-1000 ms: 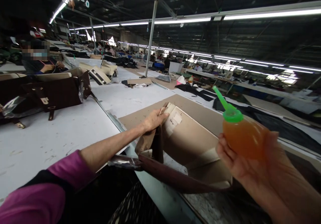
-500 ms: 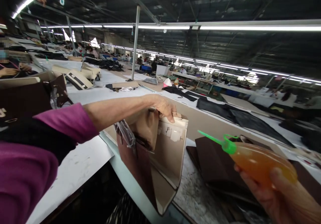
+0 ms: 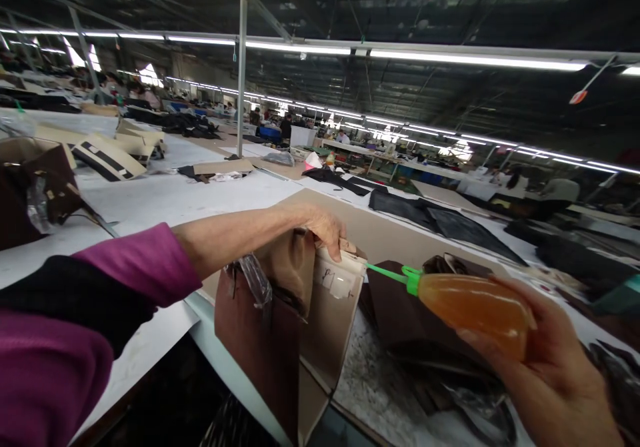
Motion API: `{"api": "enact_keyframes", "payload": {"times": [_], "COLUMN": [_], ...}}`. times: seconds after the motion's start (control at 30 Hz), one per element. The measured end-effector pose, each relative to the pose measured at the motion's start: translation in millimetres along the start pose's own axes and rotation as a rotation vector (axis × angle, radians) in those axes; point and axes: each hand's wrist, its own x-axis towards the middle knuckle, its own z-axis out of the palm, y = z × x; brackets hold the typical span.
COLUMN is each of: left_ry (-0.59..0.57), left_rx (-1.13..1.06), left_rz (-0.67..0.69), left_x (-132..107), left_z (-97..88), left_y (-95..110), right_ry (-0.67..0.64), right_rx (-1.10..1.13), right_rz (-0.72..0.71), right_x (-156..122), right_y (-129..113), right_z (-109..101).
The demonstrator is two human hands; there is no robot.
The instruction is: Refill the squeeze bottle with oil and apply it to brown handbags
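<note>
My left hand (image 3: 326,225) grips the top edge of a brown bag (image 3: 260,337) that stands upright at the table edge, its beige lining panel (image 3: 333,320) turned toward me. Clear plastic wrap (image 3: 255,279) clings to the bag's upper part. My right hand (image 3: 545,367) holds an orange glue bottle (image 3: 473,305) lying almost level. Its green nozzle (image 3: 387,273) points left and its tip reaches the top of the lining panel, just right of my left fingers.
Dark brown leather pieces (image 3: 400,307) lie on the stained work surface behind the bag. A long white table (image 3: 165,197) runs left with other bags (image 3: 37,190) and striped pieces (image 3: 105,157). A steel post (image 3: 241,77) stands beyond. Other workers sit far off.
The bag has been lifted from lying open to standing upright. The bottle has tipped from upright to nearly level and moved left, bringing its nozzle to the lining's top edge.
</note>
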Motion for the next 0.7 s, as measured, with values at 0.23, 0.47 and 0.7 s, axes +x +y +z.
{"api": "enact_keyframes", "payload": {"times": [0.23,0.47,0.7], "left_ry": [-0.117,-0.155,-0.169], "left_rx": [0.097,0.13,0.132], "left_rz": [-0.037,-0.004,0.023], "left_x": [8.0,13.8,15.5], "left_z": [1.1,4.2,5.6], "left_y": [3.3,3.8,3.4], "right_ry": [-0.015,-0.045,-0.06], "right_rx": [-0.114,-0.128,-0.08], "right_rz": [-0.102,-0.217,-0.199], "right_x": [-2.4,-0.7,-5.3], "right_y": [15.5,9.4,8.9], "right_z": [-0.4,2.5,4.8]}}
